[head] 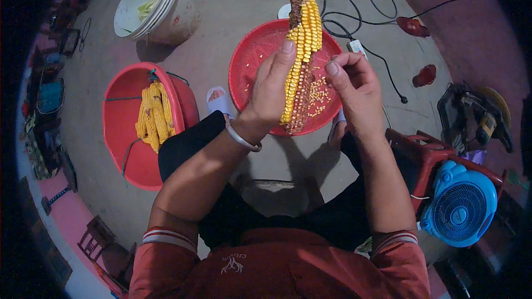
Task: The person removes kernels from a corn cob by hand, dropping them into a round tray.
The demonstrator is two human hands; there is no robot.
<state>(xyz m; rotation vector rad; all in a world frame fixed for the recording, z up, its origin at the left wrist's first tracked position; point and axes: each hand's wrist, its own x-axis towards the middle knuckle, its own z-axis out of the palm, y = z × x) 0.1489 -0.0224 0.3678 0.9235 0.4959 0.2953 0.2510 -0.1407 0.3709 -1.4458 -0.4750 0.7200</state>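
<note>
My left hand (272, 85) grips a large ear of dried yellow corn (302, 45), held upright and slightly tilted, with the thumb across its kernels. Part of the cob is bare and reddish-brown at the tip and down the lower right side. My right hand (353, 77) is just right of the ear, thumb and forefinger close together; whether a kernel sits between them cannot be told. Below both hands is a round red plastic sieve basket (259, 45). Loose yellow corn kernels (319, 97) lie in it, mostly at its right side.
At left, a red plastic tub (120, 133) holds several corn ears (153, 116). A white bucket (178, 20) with husks stands beyond it. A black cable (351, 4) and power strip (356, 47) lie on the floor. A blue fan (459, 209) and red stool (419, 149) are at right.
</note>
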